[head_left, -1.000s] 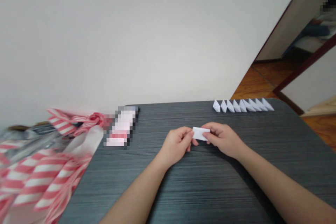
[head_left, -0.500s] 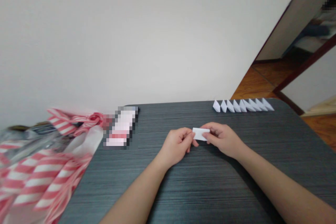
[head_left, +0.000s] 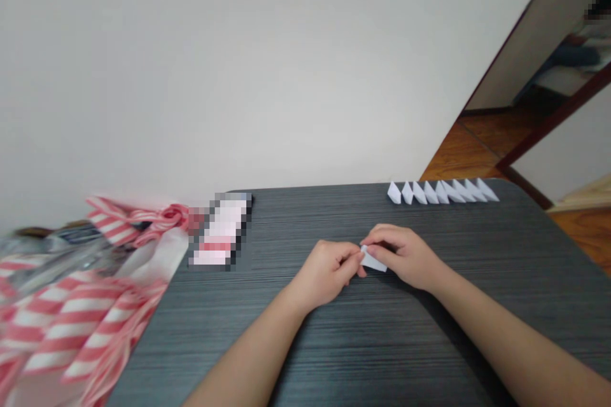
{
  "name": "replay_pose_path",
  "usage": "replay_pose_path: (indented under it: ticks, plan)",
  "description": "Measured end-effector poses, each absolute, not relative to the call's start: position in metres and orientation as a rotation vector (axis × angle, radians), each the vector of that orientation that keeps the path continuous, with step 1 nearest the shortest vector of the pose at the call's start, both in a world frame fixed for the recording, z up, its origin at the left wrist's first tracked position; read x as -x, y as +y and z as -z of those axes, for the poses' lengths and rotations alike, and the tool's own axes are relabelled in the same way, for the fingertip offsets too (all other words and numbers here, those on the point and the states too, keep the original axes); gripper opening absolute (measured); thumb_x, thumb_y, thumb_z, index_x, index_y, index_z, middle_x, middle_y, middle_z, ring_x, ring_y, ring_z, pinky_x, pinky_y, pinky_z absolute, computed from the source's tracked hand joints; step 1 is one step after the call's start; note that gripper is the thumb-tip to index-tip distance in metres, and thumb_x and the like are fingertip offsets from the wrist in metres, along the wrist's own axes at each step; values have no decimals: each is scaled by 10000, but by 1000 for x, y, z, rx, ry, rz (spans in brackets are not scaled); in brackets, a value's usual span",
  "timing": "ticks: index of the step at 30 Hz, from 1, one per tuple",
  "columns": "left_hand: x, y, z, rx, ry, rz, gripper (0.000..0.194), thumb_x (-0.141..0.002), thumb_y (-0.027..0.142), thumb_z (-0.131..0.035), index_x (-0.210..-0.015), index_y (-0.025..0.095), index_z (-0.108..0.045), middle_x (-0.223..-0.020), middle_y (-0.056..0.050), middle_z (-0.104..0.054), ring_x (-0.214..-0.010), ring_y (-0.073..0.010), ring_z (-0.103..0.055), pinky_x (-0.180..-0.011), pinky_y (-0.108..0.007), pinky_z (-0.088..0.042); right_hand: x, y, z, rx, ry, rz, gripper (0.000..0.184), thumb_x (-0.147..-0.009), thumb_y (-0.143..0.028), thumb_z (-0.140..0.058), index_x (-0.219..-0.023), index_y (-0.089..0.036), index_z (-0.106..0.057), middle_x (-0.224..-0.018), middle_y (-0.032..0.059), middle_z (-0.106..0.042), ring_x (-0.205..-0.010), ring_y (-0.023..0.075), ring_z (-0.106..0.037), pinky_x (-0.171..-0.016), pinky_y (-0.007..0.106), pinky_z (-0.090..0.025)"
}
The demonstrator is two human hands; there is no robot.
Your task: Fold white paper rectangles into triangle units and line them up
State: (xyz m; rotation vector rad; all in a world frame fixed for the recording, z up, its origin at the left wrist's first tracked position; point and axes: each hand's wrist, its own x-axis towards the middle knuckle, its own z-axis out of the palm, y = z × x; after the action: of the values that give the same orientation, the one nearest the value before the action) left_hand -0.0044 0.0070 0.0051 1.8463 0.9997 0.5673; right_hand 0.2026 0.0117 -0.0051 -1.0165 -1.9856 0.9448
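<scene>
A small folded piece of white paper [head_left: 374, 261] is pinched between both hands above the middle of the dark table. My left hand [head_left: 329, 272] grips its left end between thumb and fingers. From the right, my right hand [head_left: 405, 257] presses its thumb on the paper's upper part, with the fingers curled behind. A slanted flap of the paper shows below the right thumb; the rest is covered by fingers. Several folded white paper pieces [head_left: 429, 193] stand in a slanting row at the table's far right edge.
On the dark wood-grain table [head_left: 267, 331], a blurred-out phone-like device [head_left: 222, 229] lies at the far left. Red-and-white striped cloth [head_left: 76, 311] and clear plastic [head_left: 71, 261] are heaped left of the table. A white wall [head_left: 286, 76] rises behind it.
The paper has turned from a flat rectangle to a slanted, partly covered shape. My left hand has moved slightly right and closer to my right hand, whose thumb now lies over the paper's top.
</scene>
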Motion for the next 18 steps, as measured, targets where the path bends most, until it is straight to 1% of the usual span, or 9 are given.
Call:
replay_pose_path:
  ticks: [8, 18]
  plan:
    - [4, 7, -4, -1873, 998, -542, 361, -967, 302, -452, -756, 165, -711, -525, 31, -553, -475, -85, -500, -533, -181, -372, -201, 11, 6, 1046, -1965, -970, 108, -913, -211, -599, -843, -189, -678, -797, 31, -647, -744, 160, -602, -695, 281, -455]
    - [4, 7, -4, -1904, 974, -542, 354, -965, 273, -452, -748, 153, -705, -541, 34, -554, -491, -71, -500, -542, -169, -368, -197, 10, 2, 1111, -1949, -993, 127, -895, -169, -590, -783, -179, -650, -760, 11, -622, -708, 145, -574, -666, 259, -429]
